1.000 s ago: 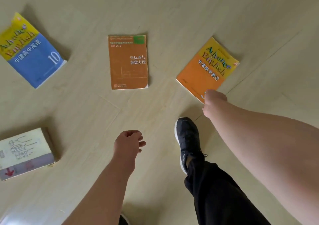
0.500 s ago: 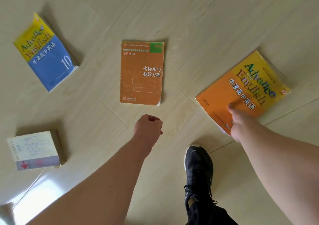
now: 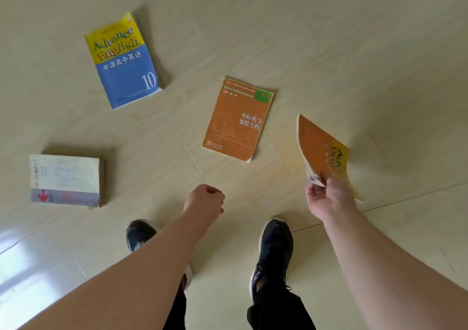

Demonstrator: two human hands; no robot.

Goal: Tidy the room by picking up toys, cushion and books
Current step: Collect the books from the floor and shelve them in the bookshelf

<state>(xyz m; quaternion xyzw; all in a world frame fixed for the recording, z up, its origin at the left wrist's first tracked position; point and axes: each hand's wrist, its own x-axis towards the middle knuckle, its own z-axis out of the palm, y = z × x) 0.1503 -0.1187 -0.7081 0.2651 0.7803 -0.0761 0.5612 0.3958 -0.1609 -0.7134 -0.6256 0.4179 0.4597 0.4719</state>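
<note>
the fingers (image 3: 315,194) and thumb of my right hand (image 3: 329,199) are curled on the lower corner of the orange english book (image 3: 321,147), pinching it there because a corner is the easiest part to catch on a flat book. so it hangs tilted, off the floor (image 3: 354,51), just right of the brown maths book (image 3: 238,119). my left hand (image 3: 206,199) is closed in a loose fist and holds nothing, just below the brown maths book, free to take it next, i think. the blue and yellow book (image 3: 124,61) lies flat up-left of the brown maths book, the thick pale book (image 3: 65,179) far to its left. no toys or cushion are in view.
</note>
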